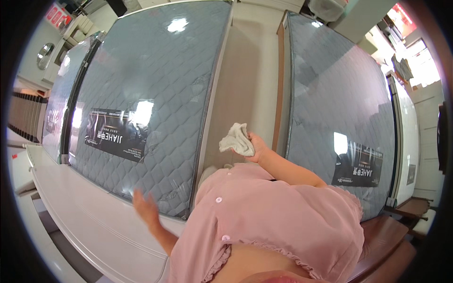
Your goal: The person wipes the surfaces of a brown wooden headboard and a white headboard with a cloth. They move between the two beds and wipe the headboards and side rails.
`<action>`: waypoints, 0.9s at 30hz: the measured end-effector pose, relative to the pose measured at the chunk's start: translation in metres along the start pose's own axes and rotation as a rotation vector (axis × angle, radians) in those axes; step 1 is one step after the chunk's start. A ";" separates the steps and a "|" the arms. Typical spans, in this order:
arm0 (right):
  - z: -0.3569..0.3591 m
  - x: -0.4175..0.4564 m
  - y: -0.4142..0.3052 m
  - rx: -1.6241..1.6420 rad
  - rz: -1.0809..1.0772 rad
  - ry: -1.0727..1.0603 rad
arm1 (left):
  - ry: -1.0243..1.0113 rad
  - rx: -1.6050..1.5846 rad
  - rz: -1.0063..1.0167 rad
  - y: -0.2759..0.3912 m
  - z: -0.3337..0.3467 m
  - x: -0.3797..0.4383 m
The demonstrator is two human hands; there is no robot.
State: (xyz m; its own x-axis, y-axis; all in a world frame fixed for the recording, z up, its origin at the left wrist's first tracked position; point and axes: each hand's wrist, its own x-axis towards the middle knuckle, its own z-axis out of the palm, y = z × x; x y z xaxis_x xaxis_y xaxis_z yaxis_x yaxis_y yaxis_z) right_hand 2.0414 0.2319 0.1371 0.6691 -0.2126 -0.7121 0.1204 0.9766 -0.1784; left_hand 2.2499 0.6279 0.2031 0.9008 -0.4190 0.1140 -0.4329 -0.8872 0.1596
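Observation:
My right hand [257, 148] grips a crumpled whitish cloth [238, 139] in front of my body, over the floor between two beds. My left hand [145, 208] is blurred and empty, its fingers spread. It appears over the near edge of a quilted grey-blue mattress [152, 81] in clear plastic, beside a pale headboard [88, 208]. Whether it touches either one, I cannot tell. A dark printed label [116, 136] lies on that mattress.
A second plastic-wrapped mattress [329, 85] stands to the right, on a bed with a brown side rail [280, 78]. A narrow strip of pale floor [244, 70] runs between the beds. Farther left is another wrapped mattress [62, 95]. Dark brown wooden furniture [382, 240] is at the lower right.

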 end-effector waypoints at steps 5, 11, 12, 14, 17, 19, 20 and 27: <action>-0.004 -0.022 -0.033 0.200 -0.123 0.079 | -0.197 -0.299 0.557 0.175 0.027 0.100; -0.007 -0.004 -0.098 0.294 -0.309 0.084 | -0.305 -0.277 0.821 0.256 0.062 0.188; -0.013 0.005 -0.110 0.318 -0.343 0.069 | -0.326 -0.269 0.845 0.266 0.065 0.205; -0.008 0.022 -0.134 0.340 -0.388 0.054 | -0.335 -0.284 0.880 0.282 0.080 0.241; 0.005 0.037 -0.166 0.365 -0.439 0.058 | -0.348 -0.322 0.887 0.320 0.083 0.294; 0.036 0.038 -0.191 0.341 -0.472 0.084 | -0.357 -0.341 0.907 0.345 0.090 0.325; 0.053 0.037 -0.205 0.314 -0.496 0.089 | -0.362 -0.337 0.932 0.356 0.099 0.340; 0.070 0.063 -0.267 0.377 -0.628 0.065 | -0.484 -0.440 1.185 0.469 0.128 0.408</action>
State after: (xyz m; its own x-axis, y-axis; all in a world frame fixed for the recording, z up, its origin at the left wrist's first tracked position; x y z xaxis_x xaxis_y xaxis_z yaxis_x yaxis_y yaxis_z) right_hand 2.1030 -0.0398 0.1876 0.3480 -0.7259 -0.5932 0.7189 0.6128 -0.3282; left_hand 2.4188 0.0157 0.1986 -0.1363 -0.9887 0.0619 -0.8440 0.1486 0.5153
